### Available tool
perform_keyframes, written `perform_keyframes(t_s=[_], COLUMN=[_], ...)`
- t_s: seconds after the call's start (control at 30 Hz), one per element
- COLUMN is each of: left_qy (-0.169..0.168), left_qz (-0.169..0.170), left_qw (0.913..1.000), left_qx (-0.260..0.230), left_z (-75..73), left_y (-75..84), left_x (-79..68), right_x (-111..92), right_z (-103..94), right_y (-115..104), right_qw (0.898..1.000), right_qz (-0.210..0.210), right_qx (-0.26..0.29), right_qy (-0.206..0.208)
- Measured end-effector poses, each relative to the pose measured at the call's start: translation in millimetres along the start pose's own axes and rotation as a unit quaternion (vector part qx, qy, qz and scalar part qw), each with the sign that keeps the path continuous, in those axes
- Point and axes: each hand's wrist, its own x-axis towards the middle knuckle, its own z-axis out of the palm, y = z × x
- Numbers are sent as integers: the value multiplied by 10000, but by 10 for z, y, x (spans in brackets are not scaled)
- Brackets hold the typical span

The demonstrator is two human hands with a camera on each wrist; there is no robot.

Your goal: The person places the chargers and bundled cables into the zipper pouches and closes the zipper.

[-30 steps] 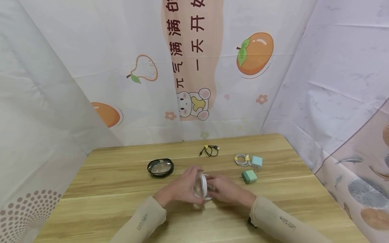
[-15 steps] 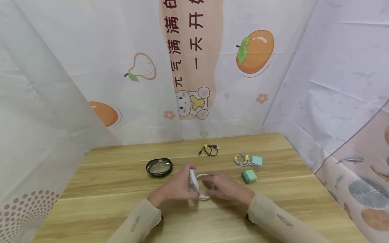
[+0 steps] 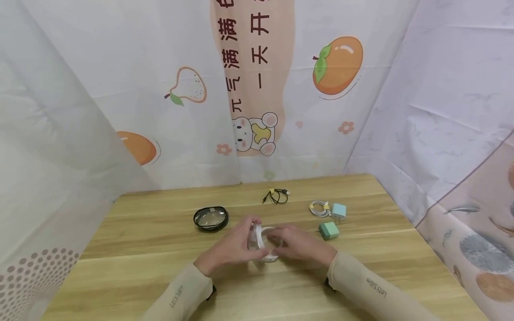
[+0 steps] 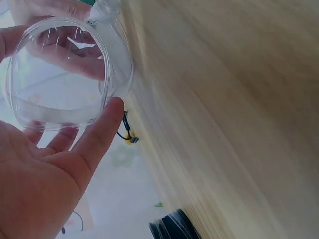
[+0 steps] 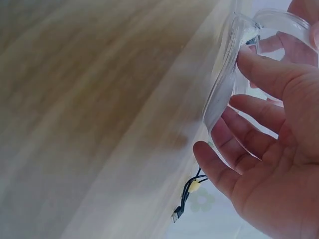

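Observation:
A clear, rounded zip case with a whitish rim [image 3: 259, 237] stands spread apart between the two hands in the head view, its halves joined at one side. My left hand [image 3: 234, 246] grips one half, its thumb and fingers around the edge; the left wrist view shows the transparent wall [image 4: 60, 115] between them. The other half is held by my right hand [image 3: 299, 244], with the thumb [image 5: 264, 69] at the rim and the fingers bent along the wall. No contents show through the clear walls.
A similar clear case with a black rim [image 3: 210, 218] lies to the left on the wooden table [image 3: 132, 263]. Farther back is a tied black USB cable [image 3: 277, 196]. At the right lie a coiled grey cable [image 3: 320, 208], a light blue charger [image 3: 339, 211] and a green charger [image 3: 329, 230].
The two halves of the clear case have come apart since a second ago. My left hand has shifted slightly left with its half; the right hand stays nearly in place.

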Motion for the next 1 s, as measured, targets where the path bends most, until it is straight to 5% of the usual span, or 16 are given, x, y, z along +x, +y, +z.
perform_keyframes(t_s=[0.3, 0.57, 0.77, 1.0], left_qy=[-437, -200, -146, -528], left_qz=[-102, -293, -438, -346], left_qw=[9964, 9962, 9875, 9769], left_qx=[-724, -800, -1510, -2039], left_z=[-31, -21, -17, -11], left_y=[-92, -131, -110, -81], left_x=[0, -7, -16, 17], right_x=[-12, 15, 9, 56], right_z=[-34, -27, -35, -4], right_y=[57, 30, 23, 18], right_qw=[9997, 9998, 9995, 9980], right_qz=[202, 90, 211, -141], right_qx=[106, -162, -204, -590], right_qy=[-112, -108, -149, -177])
